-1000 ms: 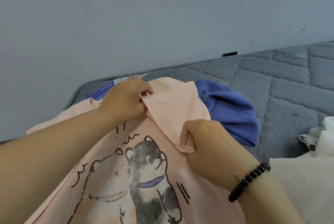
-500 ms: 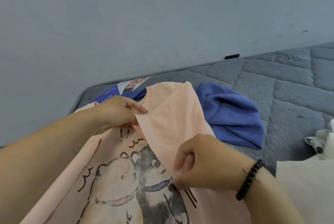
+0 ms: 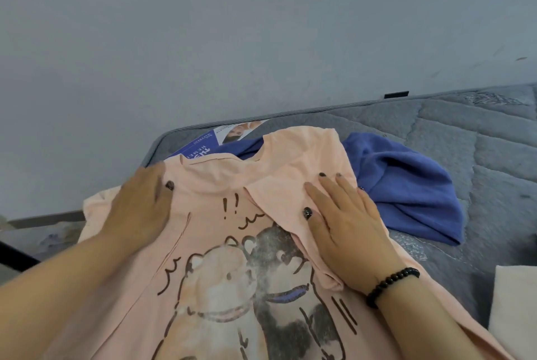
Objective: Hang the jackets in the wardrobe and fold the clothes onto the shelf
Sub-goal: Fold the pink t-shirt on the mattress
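A peach T-shirt (image 3: 220, 243) with a printed pair of cartoon dogs lies face up on the grey mattress (image 3: 453, 132). Its right sleeve is folded inward over the chest. My right hand (image 3: 345, 228) lies flat on that folded sleeve, fingers straight. My left hand (image 3: 142, 205) rests flat on the shirt's left shoulder beside the collar. A blue garment (image 3: 404, 182) lies crumpled under and to the right of the shirt's top edge.
A white cloth (image 3: 514, 310) lies at the right edge of the mattress. A blue and white printed label (image 3: 215, 138) shows at the mattress's far corner. A plain grey wall stands behind the bed. Floor shows at the left.
Both hands let go of the pinched sleeve and now lie flat on the shirt. The sleeve has been laid down over the chest and the collar spread out.
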Tool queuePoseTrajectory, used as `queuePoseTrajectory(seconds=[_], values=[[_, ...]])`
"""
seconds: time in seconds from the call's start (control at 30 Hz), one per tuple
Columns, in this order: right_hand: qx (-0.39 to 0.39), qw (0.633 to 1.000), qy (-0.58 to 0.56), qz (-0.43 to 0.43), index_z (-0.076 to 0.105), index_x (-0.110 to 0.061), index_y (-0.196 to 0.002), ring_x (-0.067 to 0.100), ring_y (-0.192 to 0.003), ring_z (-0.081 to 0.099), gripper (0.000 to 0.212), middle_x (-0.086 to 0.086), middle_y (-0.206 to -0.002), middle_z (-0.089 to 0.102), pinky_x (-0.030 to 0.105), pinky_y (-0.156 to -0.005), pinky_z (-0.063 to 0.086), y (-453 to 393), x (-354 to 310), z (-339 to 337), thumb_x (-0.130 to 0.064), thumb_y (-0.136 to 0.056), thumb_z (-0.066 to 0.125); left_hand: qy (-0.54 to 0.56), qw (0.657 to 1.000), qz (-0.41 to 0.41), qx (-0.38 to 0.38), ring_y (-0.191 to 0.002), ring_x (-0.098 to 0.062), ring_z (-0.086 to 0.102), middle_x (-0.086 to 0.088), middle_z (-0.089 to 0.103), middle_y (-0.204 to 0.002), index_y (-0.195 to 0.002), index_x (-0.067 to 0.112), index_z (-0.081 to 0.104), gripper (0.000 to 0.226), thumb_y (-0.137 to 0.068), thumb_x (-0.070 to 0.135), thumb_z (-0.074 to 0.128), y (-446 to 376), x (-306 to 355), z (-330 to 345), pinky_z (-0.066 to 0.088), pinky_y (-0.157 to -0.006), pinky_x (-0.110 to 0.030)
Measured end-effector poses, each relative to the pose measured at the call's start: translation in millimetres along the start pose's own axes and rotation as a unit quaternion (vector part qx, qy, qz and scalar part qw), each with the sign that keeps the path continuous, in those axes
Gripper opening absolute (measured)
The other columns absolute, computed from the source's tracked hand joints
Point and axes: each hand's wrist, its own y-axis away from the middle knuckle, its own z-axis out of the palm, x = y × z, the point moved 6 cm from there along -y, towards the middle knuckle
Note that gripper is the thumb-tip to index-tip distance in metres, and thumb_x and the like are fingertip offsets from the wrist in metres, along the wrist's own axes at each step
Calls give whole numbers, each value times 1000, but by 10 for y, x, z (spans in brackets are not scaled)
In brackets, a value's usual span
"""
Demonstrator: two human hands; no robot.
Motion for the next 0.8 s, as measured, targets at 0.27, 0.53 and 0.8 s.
queuePoseTrajectory(seconds=[0.27, 0.53, 0.8], values=[[-66, 997, 36, 5, 12, -42, -148, 9, -146, 0, 74, -15, -157, 12, 35, -118, 3, 22, -15, 59, -65, -82, -13, -62, 998, -15, 17, -141, -23, 27, -6, 33, -152, -147, 13, 30, 56, -97, 38, 30, -36, -230, 295, 23, -115, -46], [-37, 994, 89, 42, 31, -39, -143, 13, -143, 14, 73, -13, -150, 28, 36, -111, 5, -32, -181, 16, -61, -82, -2, -70, 997, -19, -14, -147, -29, 4, -6, 15, -158, -152, 20, 16, 60, -96, 44, 18, -38, -261, 350, 6, -118, -50], [61, 993, 54, 90, 53, -19, -123, 22, -122, 38, 40, 1, -131, 47, 26, -96, 19, -1135, -266, -200, -7, -88, 41, -190, 980, 29, -45, -144, -39, 9, -14, 33, -146, -128, 15, 44, 53, -90, 47, 24, -208, -169, 273, 3, -111, -64]])
